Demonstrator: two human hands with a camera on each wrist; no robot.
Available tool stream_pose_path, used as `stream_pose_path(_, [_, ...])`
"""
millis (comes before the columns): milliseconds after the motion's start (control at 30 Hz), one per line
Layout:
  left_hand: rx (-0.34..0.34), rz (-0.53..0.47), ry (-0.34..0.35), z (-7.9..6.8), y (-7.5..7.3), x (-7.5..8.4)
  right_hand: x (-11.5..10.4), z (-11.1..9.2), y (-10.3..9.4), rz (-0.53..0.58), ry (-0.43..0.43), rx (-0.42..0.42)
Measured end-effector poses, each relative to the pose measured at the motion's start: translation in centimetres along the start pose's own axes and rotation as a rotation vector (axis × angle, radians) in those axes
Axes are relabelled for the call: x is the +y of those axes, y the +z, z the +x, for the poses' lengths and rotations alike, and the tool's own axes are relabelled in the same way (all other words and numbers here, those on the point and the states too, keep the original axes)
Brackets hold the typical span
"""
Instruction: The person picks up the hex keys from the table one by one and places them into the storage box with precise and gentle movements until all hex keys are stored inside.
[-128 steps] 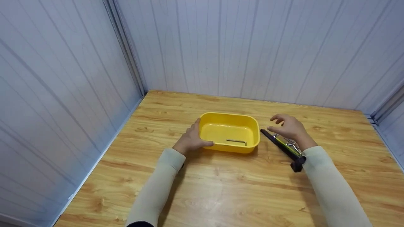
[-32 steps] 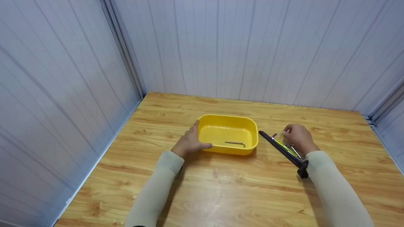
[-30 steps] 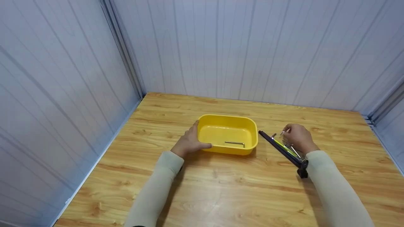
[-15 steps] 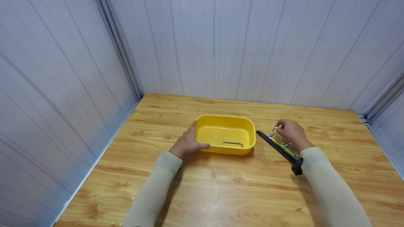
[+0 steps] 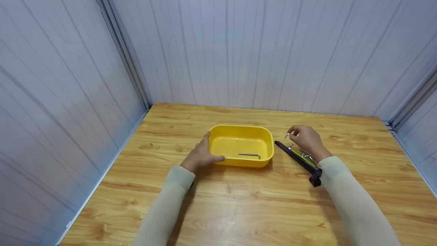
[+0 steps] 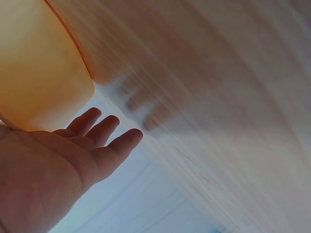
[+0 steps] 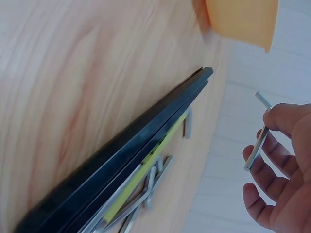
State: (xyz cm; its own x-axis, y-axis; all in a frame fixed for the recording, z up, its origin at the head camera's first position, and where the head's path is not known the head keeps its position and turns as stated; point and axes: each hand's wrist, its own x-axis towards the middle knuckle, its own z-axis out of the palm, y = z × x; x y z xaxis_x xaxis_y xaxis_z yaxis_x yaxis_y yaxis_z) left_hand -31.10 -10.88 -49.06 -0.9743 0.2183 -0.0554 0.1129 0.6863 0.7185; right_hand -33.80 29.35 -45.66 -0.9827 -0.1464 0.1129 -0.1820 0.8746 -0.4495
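In the head view, my left hand (image 5: 201,155) rests at the left end of a yellow bin (image 5: 244,163), its thumb over the near rim. The left wrist view shows those fingers loosely extended beside the bin's wall. A hex key (image 5: 250,154) lies inside the bin. My right hand (image 5: 307,138) is right of the bin, pinching a small L-shaped hex key (image 7: 257,148) between thumb and fingers, raised above the table. Below that hand lies a long black holder (image 7: 126,145) with a yellow-green strip (image 7: 150,160). Several loose hex keys (image 7: 150,184) lie along it.
The wood-grain table (image 5: 228,201) meets a white panelled wall (image 5: 239,61) at the back and another panelled wall (image 5: 61,102) on the left. A small black block (image 5: 314,181) sits at the right cuff.
My right hand came down to the loose hex keys, picked one up, and has since moved up and left towards the bin. The left hand stays at the bin; the view has shifted slightly.
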Motion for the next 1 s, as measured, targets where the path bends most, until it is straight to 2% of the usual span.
stream_pose_path(233, [-0.006, 0.007, -0.017, -0.1, -0.1, -0.1, -1.4, 0.1, 0.1, 0.037, -0.042, 0.053])
stream_pose_path(433, [-0.008, 0.007, -0.029, -0.1, 0.0, -0.3, -2.8, 0.1, 0.5, 0.047, -0.074, 0.056])
stream_pose_path(833, [0.002, -0.005, -0.011, 0.0, 0.0, 0.1, -4.9, 0.6, 1.4, 0.064, -0.147, 0.066])
stream_pose_path(1000, [0.002, 0.025, -0.025, 0.0, 0.0, 0.0, -5.8, 0.8, 2.1, 0.051, -0.193, 0.069])
